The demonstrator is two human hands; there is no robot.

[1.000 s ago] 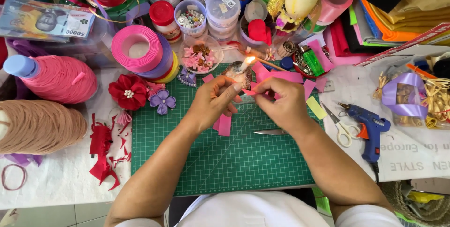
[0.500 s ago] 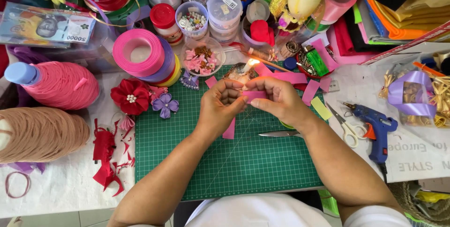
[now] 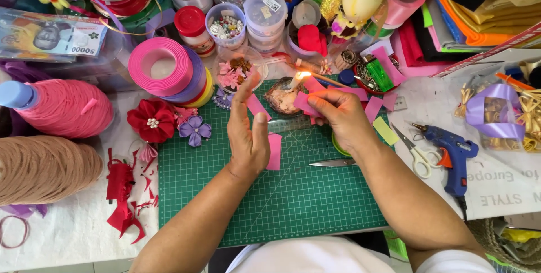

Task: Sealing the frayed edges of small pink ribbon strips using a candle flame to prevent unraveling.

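A green cutting mat [image 3: 270,194] covers the desk [image 3: 67,233], ringed by two yarn cones [image 3: 62,107], ribbon rolls [image 3: 163,70], a blue glue gun [image 3: 451,152] and scissors [image 3: 414,152]. The right hand [image 3: 338,118] pinches a pink ribbon piece [image 3: 307,104] beside one lit candle [image 3: 296,81] at the mat's far edge. The left hand [image 3: 248,132] hovers flat and open, empty, over another pink piece [image 3: 274,152].

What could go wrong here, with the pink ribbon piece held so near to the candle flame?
1. The right hand pinches the pink ribbon piece just below the candle flame; the fingertips could get burned.
2. More loose pink pieces lie around the candle, so one might catch fire.
3. The left hand is open beside the flame and could brush it.
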